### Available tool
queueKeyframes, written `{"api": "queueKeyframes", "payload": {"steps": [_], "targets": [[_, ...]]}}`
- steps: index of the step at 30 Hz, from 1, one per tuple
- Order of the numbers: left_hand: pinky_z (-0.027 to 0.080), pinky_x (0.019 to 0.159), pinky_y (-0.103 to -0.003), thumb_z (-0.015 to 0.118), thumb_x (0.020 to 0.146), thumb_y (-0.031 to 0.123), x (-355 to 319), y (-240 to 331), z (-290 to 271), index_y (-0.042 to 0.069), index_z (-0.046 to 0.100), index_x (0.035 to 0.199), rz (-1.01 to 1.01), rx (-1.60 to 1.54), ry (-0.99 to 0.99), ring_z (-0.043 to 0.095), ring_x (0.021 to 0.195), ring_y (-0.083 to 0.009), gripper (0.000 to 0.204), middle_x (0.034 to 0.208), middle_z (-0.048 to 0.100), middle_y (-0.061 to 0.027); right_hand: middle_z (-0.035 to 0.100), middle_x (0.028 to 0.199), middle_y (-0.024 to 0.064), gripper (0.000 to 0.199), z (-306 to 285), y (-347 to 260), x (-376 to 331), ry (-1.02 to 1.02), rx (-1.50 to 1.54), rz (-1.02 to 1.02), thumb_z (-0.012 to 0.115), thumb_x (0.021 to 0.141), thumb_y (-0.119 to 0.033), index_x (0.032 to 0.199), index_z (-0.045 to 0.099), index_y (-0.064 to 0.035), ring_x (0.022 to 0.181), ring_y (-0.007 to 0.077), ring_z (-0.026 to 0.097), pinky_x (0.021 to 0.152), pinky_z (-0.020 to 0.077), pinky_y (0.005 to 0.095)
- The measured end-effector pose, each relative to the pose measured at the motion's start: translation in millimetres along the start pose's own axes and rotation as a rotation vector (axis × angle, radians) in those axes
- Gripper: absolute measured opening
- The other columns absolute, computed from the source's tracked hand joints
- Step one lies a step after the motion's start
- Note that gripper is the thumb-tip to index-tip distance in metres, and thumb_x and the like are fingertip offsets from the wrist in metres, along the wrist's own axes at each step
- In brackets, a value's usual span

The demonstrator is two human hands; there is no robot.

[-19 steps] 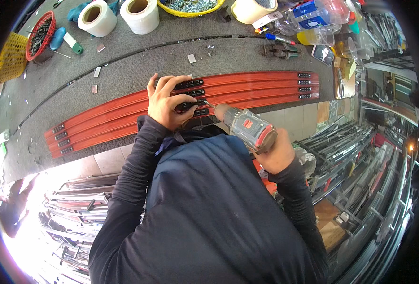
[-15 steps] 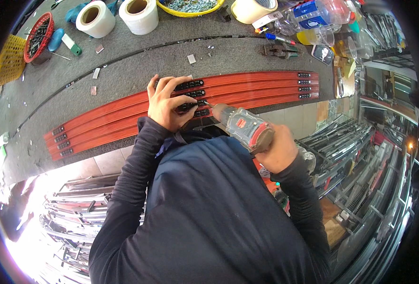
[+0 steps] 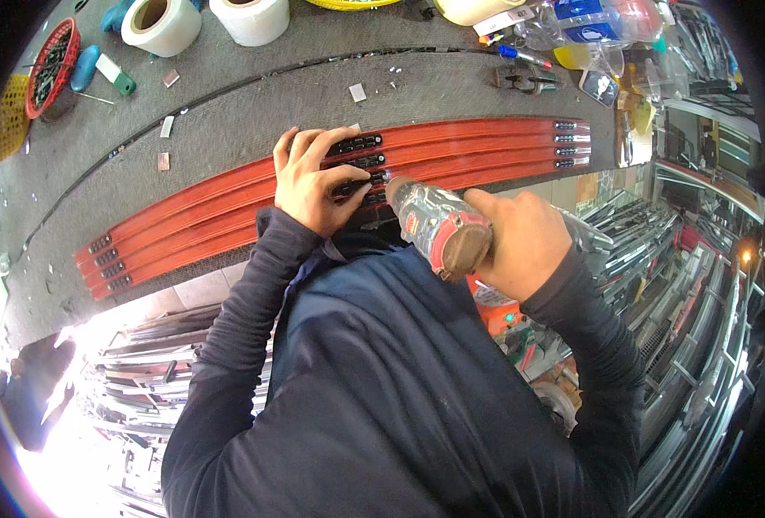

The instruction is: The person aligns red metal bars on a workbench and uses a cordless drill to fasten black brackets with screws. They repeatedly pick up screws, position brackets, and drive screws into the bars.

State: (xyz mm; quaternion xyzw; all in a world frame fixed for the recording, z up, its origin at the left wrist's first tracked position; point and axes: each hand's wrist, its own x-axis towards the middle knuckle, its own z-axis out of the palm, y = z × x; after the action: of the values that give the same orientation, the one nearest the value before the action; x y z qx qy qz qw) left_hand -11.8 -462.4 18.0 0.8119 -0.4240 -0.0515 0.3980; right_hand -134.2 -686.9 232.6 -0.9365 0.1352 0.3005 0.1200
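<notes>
Pinching a black block [image 3: 377, 178] midway along red rails [image 3: 477, 151] with the left hand [image 3: 309, 183], clasping a drill [image 3: 434, 220] in the right hand [image 3: 527, 243]; apparently mid-fastening, next calling for steady pressure.

The left hand [image 3: 307, 180] partly hides the black fittings [image 3: 369, 161] beneath it.

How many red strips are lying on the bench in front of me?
4, side by side on the grey bench: the farthest strip, the second strip, the third strip and the nearest strip. Your left hand partly covers them; none looks wholly hidden.
</notes>
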Motion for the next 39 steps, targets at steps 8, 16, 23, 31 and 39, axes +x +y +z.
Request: {"api": "queueKeyframes", "payload": {"steps": [8,16,23,31,39], "targets": [[0.031,0.13,-0.059,0.097,0.074,0.028,-1,-3,2,0.028,0.09,0.098,0.003,-0.005,0.006,0.061,0.138,-0.032,0.025,0.153,0.073,-0.0028,0.078,0.085,0.0238,0.037,-1,7,5,-0.003,-0.046,-0.063,0.085,0.084,-0.02,0.119,0.072,-0.0137,0.086,0.0494,0.078,0.077,0.0627,0.0607],[0.027,0.133,-0.063,0.097,0.075,0.029,-3,3,-1,0.026,0.089,0.096,-0.01,-0.002,0.011,0.061,0.142,-0.031,0.022,0.153,0.071,-0.0019,0.074,0.082,0.0235,0.05,-9,50,-45,0.117,0.323,-0.131,0.09,0.079,-0.014,0.125,0.069,-0.0119,0.088,0.053,0.075,0.078,0.0616,0.0549],[0.034,0.128,-0.06,0.096,0.082,0.029,6,12,-10,0.019,0.087,0.106,0.02,0.018,0.022,0.064,0.139,-0.0314,0.028,0.149,0.075,-0.0058,0.075,0.128,0.015,0.069,84,109,-116,0.348,0.484,0.15,0.101,0.086,-0.023,0.138,0.063,0.0002,0.118,0.0307,0.077,0.099,0.0604,0.0392],[0.052,0.101,-0.045,0.086,0.088,0.013,87,2,2,0.018,0.087,0.115,0.086,0.211,0.04,0.072,0.114,-0.0276,0.027,0.113,0.081,-0.0015,0.08,0.124,0.016,0.079,171,130,-119,0.432,0.728,0.067,0.105,0.084,-0.029,0.138,0.058,0.0032,0.113,0.0263,0.08,0.098,0.0619,0.038],[0.057,0.088,-0.052,0.071,0.088,0.022,133,-16,39,0.02,0.086,0.098,0.195,0.597,-0.127,0.078,0.098,-0.0306,0.019,0.106,0.078,-0.0049,0.076,0.131,0.0179,0.066,200,147,-109,0.556,1.061,-0.058,0.099,0.09,-0.017,0.139,0.059,0.0017,0.112,0.0299,0.079,0.093,0.0633,0.0424]]}}
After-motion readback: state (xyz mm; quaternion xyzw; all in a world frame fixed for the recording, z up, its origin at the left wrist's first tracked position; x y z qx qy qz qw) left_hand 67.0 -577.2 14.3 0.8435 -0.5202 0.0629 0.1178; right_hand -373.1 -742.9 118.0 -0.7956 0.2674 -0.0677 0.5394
